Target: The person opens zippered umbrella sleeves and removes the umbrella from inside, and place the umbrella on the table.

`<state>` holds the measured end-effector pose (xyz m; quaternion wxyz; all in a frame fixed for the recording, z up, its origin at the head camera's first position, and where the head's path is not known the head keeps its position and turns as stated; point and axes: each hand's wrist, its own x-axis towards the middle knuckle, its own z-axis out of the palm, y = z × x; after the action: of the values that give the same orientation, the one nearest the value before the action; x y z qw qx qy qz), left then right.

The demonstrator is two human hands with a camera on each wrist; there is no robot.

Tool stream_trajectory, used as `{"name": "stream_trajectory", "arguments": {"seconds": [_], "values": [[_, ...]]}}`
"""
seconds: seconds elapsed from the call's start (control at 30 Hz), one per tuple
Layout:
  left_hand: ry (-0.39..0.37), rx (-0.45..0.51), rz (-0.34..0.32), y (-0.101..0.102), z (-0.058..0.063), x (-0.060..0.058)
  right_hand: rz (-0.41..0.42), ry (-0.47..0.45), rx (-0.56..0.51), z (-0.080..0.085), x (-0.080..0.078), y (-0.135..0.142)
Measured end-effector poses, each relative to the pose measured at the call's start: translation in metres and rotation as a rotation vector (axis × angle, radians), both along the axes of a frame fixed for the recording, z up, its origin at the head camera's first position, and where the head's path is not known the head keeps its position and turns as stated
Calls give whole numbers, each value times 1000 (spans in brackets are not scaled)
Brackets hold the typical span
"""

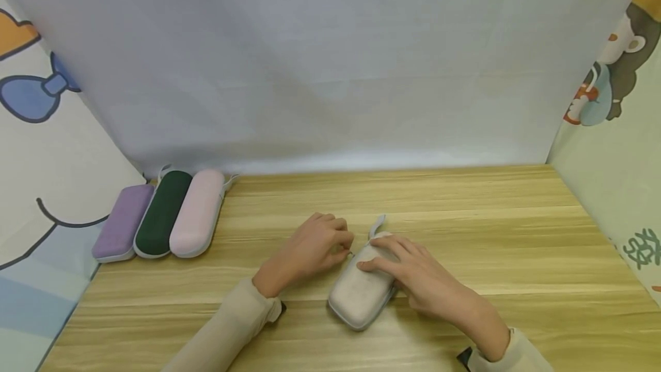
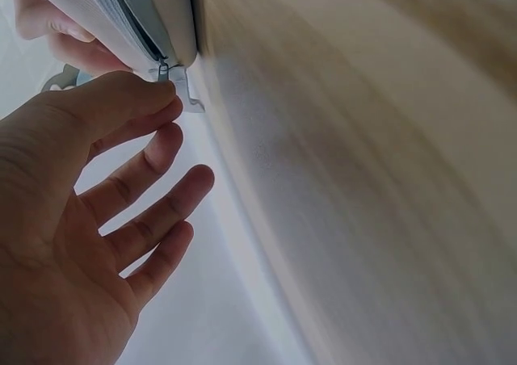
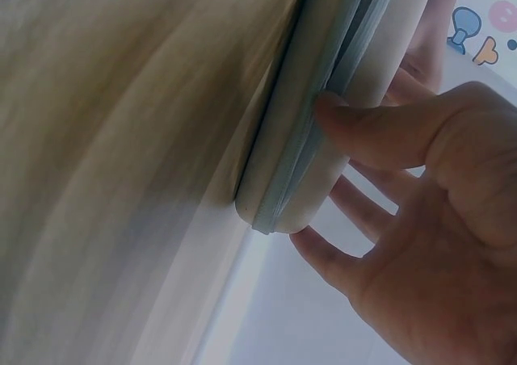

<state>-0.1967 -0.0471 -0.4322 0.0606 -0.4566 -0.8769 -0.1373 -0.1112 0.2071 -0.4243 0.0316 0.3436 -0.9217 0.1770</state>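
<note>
Off-white, with a grey zip band round its side, a case [image 1: 361, 296] lies flat on the wood-grained table [image 1: 490, 217], in front of the person and slanting away to the right. The left hand [image 1: 316, 245] is at the case's left edge, thumb and forefinger pinched together on the small metal zip pull [image 2: 164, 72], the other fingers spread apart. The right hand [image 1: 426, 274] is clamped on the case from the right; the right wrist view shows its thumb against the zip band. A grey strap [image 1: 378, 225] sticks out from the far end. At the table's left side, three more cases lie side by side: purple [image 1: 125, 220], dark green [image 1: 163, 211] and pale pink [image 1: 198, 211]. Behind the table hangs a plain pale sheet [image 1: 361, 73].
</note>
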Motion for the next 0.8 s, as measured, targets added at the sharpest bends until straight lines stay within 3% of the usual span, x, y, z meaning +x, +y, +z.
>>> {"name": "stream_trajectory", "arguments": {"seconds": [0.8], "values": [[-19,-9,7,15,-3,-16,4,-4,-11,1,1,0]]}}
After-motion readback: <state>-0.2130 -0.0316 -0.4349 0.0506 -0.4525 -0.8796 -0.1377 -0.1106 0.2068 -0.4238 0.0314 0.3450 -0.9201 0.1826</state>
